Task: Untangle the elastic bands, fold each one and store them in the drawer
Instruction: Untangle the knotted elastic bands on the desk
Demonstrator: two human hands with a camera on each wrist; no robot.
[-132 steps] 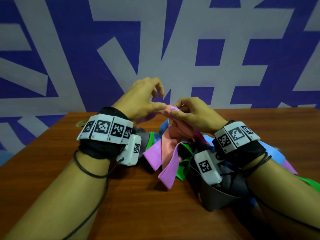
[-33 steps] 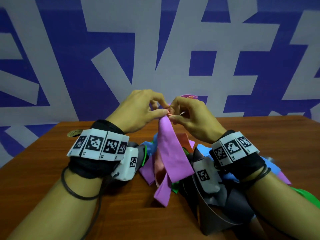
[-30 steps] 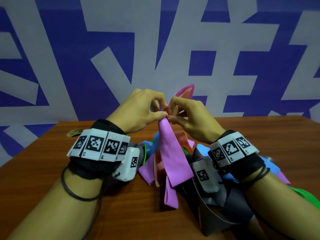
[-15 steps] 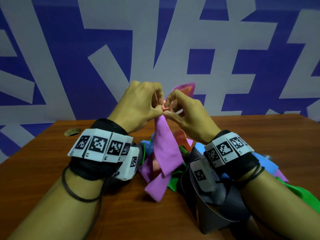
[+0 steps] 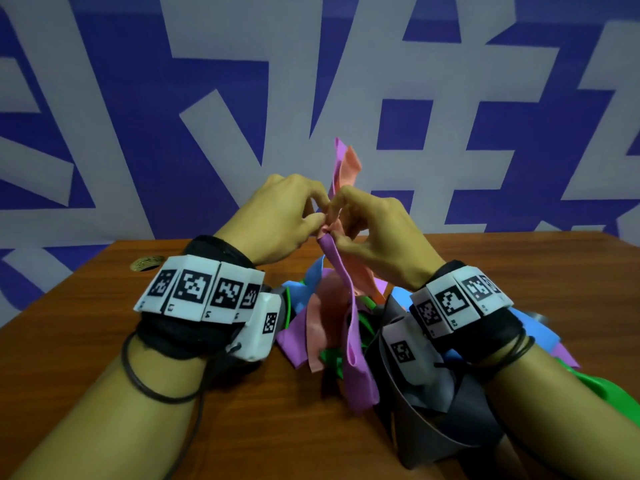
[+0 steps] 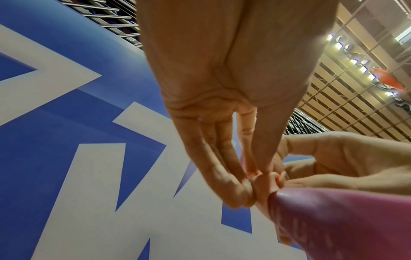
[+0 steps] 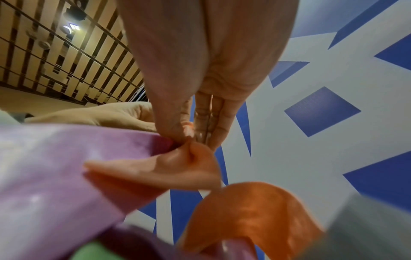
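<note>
From the head camera, the left hand [image 5: 277,220] and right hand [image 5: 377,233] are meeting fingertip to fingertip above the wooden table [image 5: 104,341], both pinching the knot [image 5: 327,230] where a purple band [image 5: 349,327] and an orange band [image 5: 348,168] are crossing. The remaining tangle [image 5: 346,327] is lying between the wrists; no drawer is showing. Pulling hard here is likely tightening the knot rather than freeing it.

At the left wrist, the thumb and forefinger are pressing together on the knot [image 6: 264,183], the other fingers [image 6: 222,158] lying alongside.

At the right wrist, the thumb [image 7: 175,126] is nipping the orange fold [image 7: 191,158] against the purple strip [image 7: 66,176]; a slipping grip is risking the stretched band snapping back.
</note>
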